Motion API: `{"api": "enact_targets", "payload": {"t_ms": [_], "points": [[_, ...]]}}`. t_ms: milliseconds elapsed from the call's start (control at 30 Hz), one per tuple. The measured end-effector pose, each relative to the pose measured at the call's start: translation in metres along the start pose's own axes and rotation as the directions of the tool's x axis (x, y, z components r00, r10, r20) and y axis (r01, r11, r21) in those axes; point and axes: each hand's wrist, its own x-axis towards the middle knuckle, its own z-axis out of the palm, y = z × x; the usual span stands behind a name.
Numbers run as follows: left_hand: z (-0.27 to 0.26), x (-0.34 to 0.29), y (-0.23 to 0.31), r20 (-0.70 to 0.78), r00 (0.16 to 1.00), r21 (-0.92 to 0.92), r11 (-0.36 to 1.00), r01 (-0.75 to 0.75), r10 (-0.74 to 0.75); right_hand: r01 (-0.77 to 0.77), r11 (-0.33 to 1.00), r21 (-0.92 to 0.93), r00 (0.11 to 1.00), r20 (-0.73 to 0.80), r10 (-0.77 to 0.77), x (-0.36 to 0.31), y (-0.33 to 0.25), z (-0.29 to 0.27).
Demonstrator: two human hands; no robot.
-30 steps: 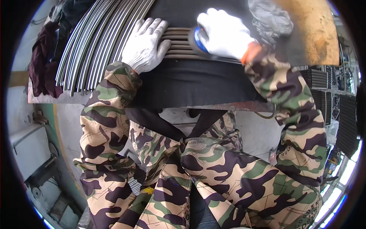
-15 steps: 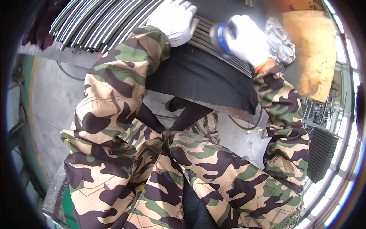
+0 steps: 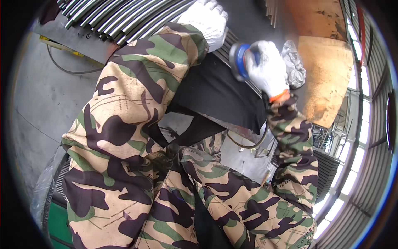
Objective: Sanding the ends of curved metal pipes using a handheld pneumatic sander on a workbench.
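Observation:
My left hand [image 3: 205,23], in a white glove, lies over the far end of a row of thin metal tubes [image 3: 253,86], its fingers stretched away from me. Their tips are partly cut off by the upper edge. Wrapped round a round blue-and-grey hand tool [image 3: 240,62] is my right hand [image 3: 268,68], gloved in white with an orange cuff. The tool sits on the tubes and is smeared by motion; its underside is hidden. Beneath the tubes, a black cloth [image 3: 219,91] drapes over the table's near edge. More shiny metal tubes [image 3: 124,18] lie side by side left of my left hand.
A crumpled grey sheet [image 3: 293,64] lies right of my right hand, beside a brown board [image 3: 325,79]. Several thin rods [image 3: 271,12] lie at the far side. A hose [image 3: 74,72] hangs below the table at left. My knees are close under the near edge.
The view has shifted and turned a little. My right hand and the tool now appear lower in the picture, still on the tubes. My left hand remains on the tubes.

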Motion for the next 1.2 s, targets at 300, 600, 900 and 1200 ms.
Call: {"api": "enact_targets", "payload": {"t_ms": [300, 600, 900, 1200], "points": [[0.018, 0.008, 0.000, -0.068, 0.996, 0.056, 0.997, 0.053, -0.049, 0.001, 0.999, 0.041, 0.998, -0.056, 0.001, -0.011, 0.009, 0.001], [-0.002, 0.018, 0.000, 0.103, 0.994, 0.023, 0.999, -0.038, 0.035, -0.053, 0.998, -0.033, 0.997, -0.060, 0.051, 0.010, 0.025, 0.008], [0.007, 0.000, 0.012, 0.143, 0.986, -0.061, 0.995, -0.084, 0.092, -0.056, 0.998, -0.016, 0.998, -0.038, 0.055, 0.000, 0.026, 0.010], [0.024, 0.013, 0.020, 0.104, 0.991, 0.041, 0.996, 0.084, -0.088, -0.067, 0.996, -0.063, 0.997, -0.032, 0.065, 0.003, 0.033, 0.009]]}}
